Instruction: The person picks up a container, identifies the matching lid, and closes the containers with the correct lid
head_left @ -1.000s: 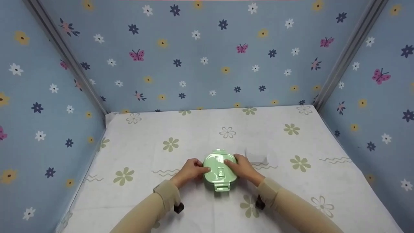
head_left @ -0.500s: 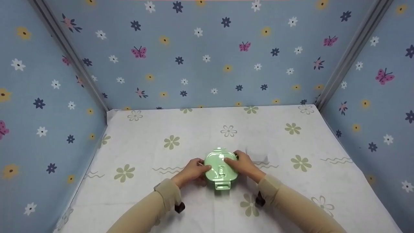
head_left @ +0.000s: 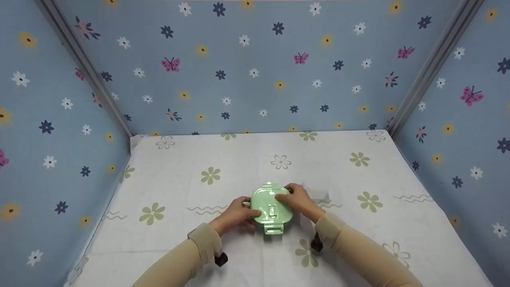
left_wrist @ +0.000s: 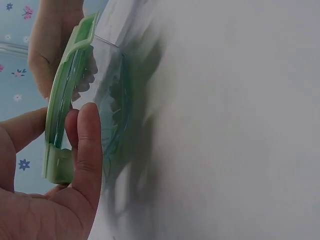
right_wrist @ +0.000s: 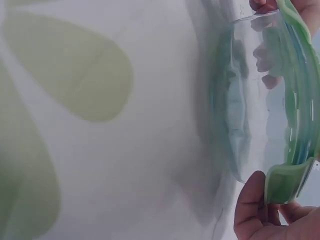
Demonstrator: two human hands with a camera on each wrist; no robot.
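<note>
A square food container with a light green clip-on lid (head_left: 264,200) stands on the cloth, its glass body (right_wrist: 252,120) clear. The front clip (head_left: 273,229) and back clip (head_left: 269,185) stick outward. My left hand (head_left: 238,216) holds the left side, thumb on the lid's edge and fingers beside the wall; a side clip (left_wrist: 61,164) is folded down there. My right hand (head_left: 299,201) grips the far right side, thumb on the lid. In the right wrist view its fingers are at another folded-down clip (right_wrist: 284,184). No contents show through the glass.
A small whitish, folded-looking item (head_left: 318,194) lies just right of my right hand, partly hidden. The white flower-print cloth (head_left: 175,247) covers the table. Blue patterned walls (head_left: 251,91) close off the back and both sides.
My left thumb has slid slightly nearer along the lid's left edge. The right hand's fingers have shifted a little toward the far corner. The container has stayed nearly in place.
</note>
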